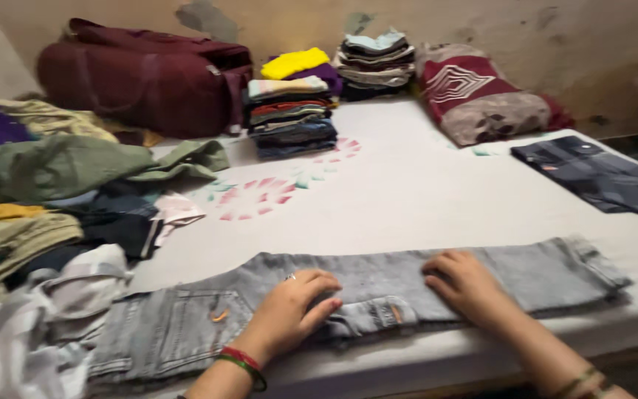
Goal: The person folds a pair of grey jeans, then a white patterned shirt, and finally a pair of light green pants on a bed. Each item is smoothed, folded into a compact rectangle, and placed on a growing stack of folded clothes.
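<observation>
A pair of pale grey, acid-washed denim jeans [378, 284] lies stretched sideways along the near edge of a bed covered by a white sheet with a faded pink and green flower print [407, 192]. The cloth looks stiff and mottled, with a stitched back pocket at the left and a frayed hem at the right. The left hand [293, 310] rests palm down on the jeans near the middle, fingers loosely spread and slightly curled, gripping nothing; a ring shows on one finger and red and green bangles circle the wrist. The right hand [467, 284] presses flat on the leg further right, fingers open and together, also clasping nothing.

A soft, rumpled heap of unfolded clothes [46, 192] fills the left side, its lower part cut off by the frame. Behind stand a maroon fabric bag [142, 77], two neat stacks of folded garments [293, 114], a patterned maroon pillow [481, 96] and dark folded jeans [599, 177]. The whole view is slightly blurred.
</observation>
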